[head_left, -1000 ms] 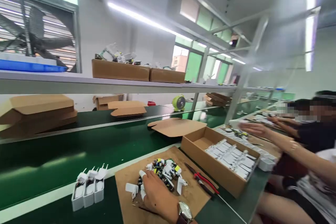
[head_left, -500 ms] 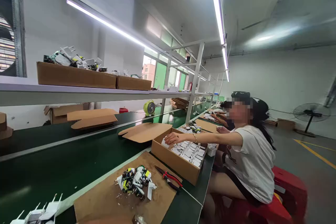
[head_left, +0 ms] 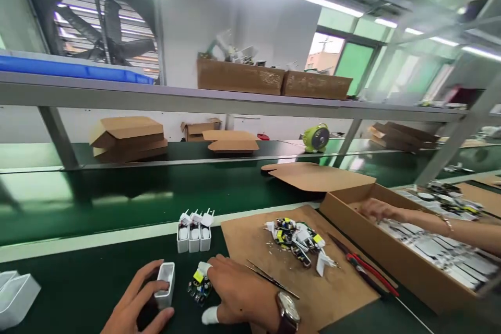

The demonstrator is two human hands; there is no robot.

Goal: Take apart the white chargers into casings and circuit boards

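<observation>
My left hand has its fingers closed around a white plastic charger casing, its open end up. Just right of it, my right hand reaches over a small circuit board with a yellow component. White covers sit on its thumb and index finger; the index tip meets the board's top edge, while the thumb stands apart. Behind the hands, a row of three white casings stands upright with pronged plug parts on top. Tweezers lie on the brown cardboard sheet beside my right hand.
A pile of circuit boards and red-handled pliers rest on the right. A co-worker's hand reaches into a cardboard box of white parts. More white casings stand far left. Behind runs a green conveyor belt.
The view has swung left and down, bringing both my hands into sight with the casing and circuit board. The co-worker's hand remains at the box.
</observation>
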